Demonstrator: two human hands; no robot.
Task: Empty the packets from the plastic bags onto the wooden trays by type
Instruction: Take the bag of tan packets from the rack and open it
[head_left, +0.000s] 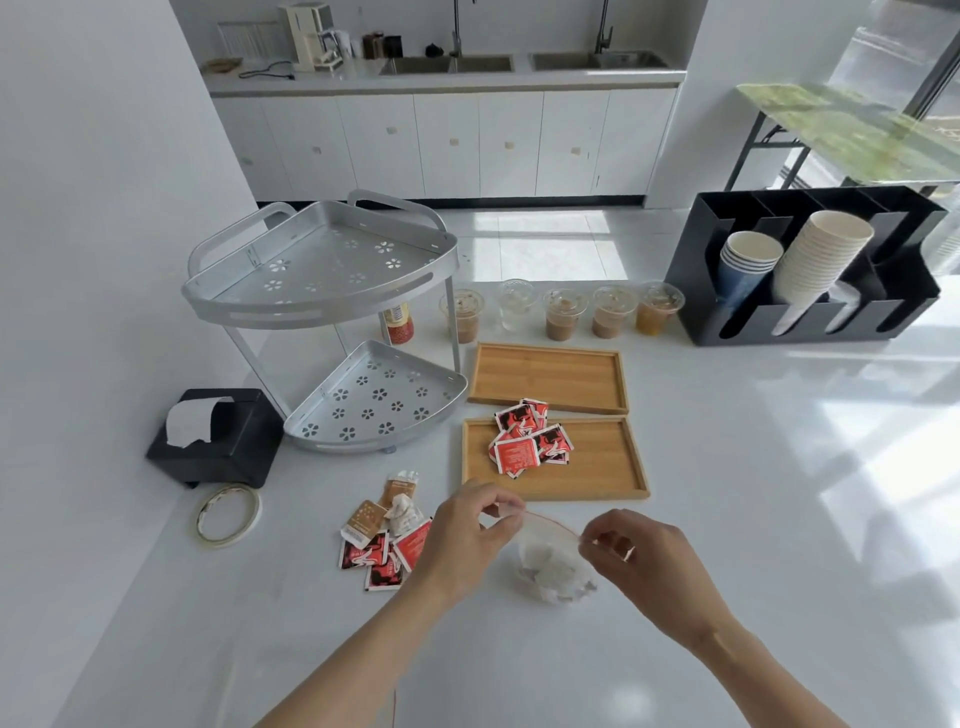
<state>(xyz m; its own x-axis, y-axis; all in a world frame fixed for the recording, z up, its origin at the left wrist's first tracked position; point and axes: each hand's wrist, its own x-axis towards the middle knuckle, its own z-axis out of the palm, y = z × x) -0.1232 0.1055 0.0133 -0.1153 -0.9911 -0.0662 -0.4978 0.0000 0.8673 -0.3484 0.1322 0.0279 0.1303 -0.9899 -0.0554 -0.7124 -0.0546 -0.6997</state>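
Note:
Both hands hold a clear plastic bag (553, 569) with a red zip strip, above the white counter. My left hand (467, 535) pinches the bag's left top edge and my right hand (639, 556) pinches the right one. White packets sit inside the bag. Behind it, the near wooden tray (608, 467) carries a heap of red packets (530, 441). The far wooden tray (550, 376) has nothing on it. Left of my left hand lies a loose pile of red, brown and white packets (384, 535).
A silver two-tier corner rack (332, 322) stands at the back left, beside a black tissue box (218, 441) and a tape roll (228, 514). Several lidded cups (563, 312) line up behind the trays. A black cup holder (800, 270) stands at the right.

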